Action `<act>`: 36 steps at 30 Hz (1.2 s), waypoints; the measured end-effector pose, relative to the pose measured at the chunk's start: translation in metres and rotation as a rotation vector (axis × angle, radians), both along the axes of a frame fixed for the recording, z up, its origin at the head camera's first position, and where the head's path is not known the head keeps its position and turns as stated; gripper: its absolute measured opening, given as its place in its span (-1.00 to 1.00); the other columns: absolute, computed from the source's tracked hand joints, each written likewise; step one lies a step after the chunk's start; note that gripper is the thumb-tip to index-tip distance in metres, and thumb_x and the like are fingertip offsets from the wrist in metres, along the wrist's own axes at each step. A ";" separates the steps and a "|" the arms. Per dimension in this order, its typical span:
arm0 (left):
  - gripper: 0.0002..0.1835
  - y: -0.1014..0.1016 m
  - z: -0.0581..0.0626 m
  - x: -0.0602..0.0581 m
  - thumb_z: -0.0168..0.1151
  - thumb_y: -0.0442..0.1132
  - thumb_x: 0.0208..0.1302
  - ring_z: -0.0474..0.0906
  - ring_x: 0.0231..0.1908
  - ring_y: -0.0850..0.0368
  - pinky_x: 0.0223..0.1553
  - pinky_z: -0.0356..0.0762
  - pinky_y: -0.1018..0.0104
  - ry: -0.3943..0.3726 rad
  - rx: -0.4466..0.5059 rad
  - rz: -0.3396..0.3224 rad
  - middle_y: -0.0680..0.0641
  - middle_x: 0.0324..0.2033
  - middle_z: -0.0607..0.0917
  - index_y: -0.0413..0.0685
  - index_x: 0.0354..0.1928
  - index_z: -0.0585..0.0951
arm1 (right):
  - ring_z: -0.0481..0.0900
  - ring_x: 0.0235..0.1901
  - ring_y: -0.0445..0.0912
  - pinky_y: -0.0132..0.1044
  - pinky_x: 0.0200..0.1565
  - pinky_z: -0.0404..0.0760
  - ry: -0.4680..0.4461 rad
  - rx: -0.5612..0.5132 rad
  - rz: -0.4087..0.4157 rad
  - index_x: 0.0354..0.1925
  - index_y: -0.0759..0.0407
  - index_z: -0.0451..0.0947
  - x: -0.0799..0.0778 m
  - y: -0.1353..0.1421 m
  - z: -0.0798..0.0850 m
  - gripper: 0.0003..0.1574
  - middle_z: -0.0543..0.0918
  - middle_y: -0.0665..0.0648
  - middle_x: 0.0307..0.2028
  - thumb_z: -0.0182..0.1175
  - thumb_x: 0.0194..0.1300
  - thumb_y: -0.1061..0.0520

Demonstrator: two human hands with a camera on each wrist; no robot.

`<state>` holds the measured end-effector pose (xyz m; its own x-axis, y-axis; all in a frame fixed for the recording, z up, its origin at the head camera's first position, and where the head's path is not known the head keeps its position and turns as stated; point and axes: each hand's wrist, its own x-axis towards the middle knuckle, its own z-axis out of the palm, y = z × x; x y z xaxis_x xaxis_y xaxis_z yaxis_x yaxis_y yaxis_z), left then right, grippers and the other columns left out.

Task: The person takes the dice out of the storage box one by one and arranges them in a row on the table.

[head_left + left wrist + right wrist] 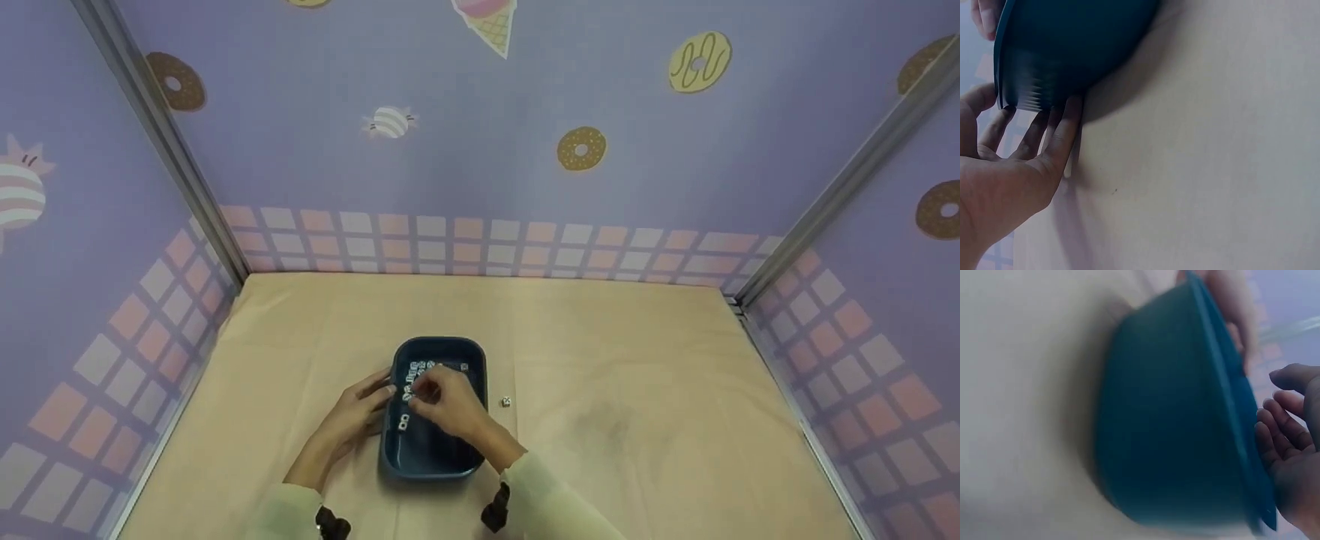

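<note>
A dark blue rectangular tray (439, 461) with rounded corners holds several small white dice (405, 421), most of them towards its left side and far end. At the tray's left edge, my left hand (352, 416) holds the wall. In the left wrist view its fingers (1061, 132) lie against the outside, with the thumb at the rim. My right hand (454, 405) reaches down into the tray over the dice. Its fingers (1283, 424) are loosely bent and the thumb stands apart from them, with no die visible between. The hand covers part of the dice.
One loose white die (506, 402) lies on the cloth-covered table (637, 360) just right of the tray. Patterned panels (480, 150) enclose the table at the back and both sides, with metal posts (172, 150) at the corners.
</note>
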<state>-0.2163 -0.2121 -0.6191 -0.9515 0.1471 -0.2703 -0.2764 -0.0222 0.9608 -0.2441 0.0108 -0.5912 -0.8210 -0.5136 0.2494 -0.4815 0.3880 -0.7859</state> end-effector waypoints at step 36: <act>-0.34 0.002 0.000 0.000 0.18 -0.12 0.62 0.47 0.38 -0.34 0.24 0.61 -0.07 0.007 0.028 0.000 -0.32 0.56 0.30 -0.04 0.64 0.27 | 0.53 -0.28 -0.32 -0.44 -0.17 0.60 0.039 0.333 0.094 -0.17 0.13 0.71 0.007 -0.023 -0.030 -0.89 0.67 -0.06 -0.24 0.45 0.36 0.17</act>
